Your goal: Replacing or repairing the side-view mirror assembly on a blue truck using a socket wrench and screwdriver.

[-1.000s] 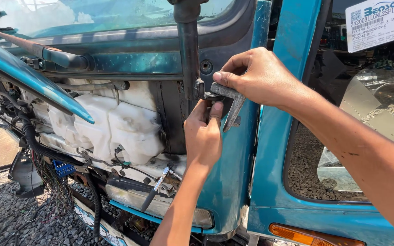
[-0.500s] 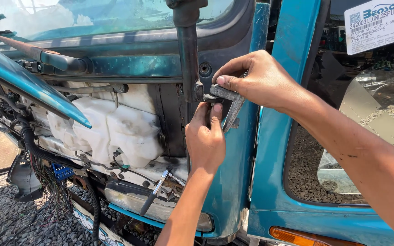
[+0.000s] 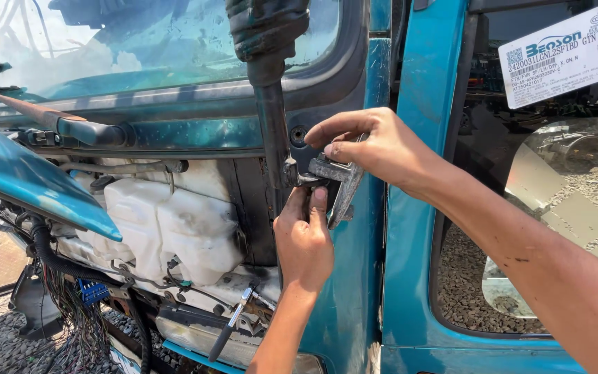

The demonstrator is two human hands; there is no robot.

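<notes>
I face the front corner of a teal truck cab [image 3: 354, 291]. My right hand [image 3: 375, 149] grips a grey metal bracket [image 3: 344, 183] pressed against the cab's corner pillar. My left hand [image 3: 304, 239] reaches up from below, its fingertips pinching the bracket's left end where it meets the black mirror arm [image 3: 271, 138]. What sits between those fingertips is hidden. The black arm runs upright from the bracket to a ribbed boot at the top.
White plastic fluid tanks [image 3: 167, 232] sit in the open front bay, with loose wiring [image 3: 70, 312] and a screwdriver [image 3: 233, 325] lying below. A raised teal panel [image 3: 36, 183] juts out at left. The teal door [image 3: 417, 208] with a white sticker [image 3: 558, 55] on its window stands at right.
The view has shifted slightly. Both hands stay on the bracket with only small finger movements.
</notes>
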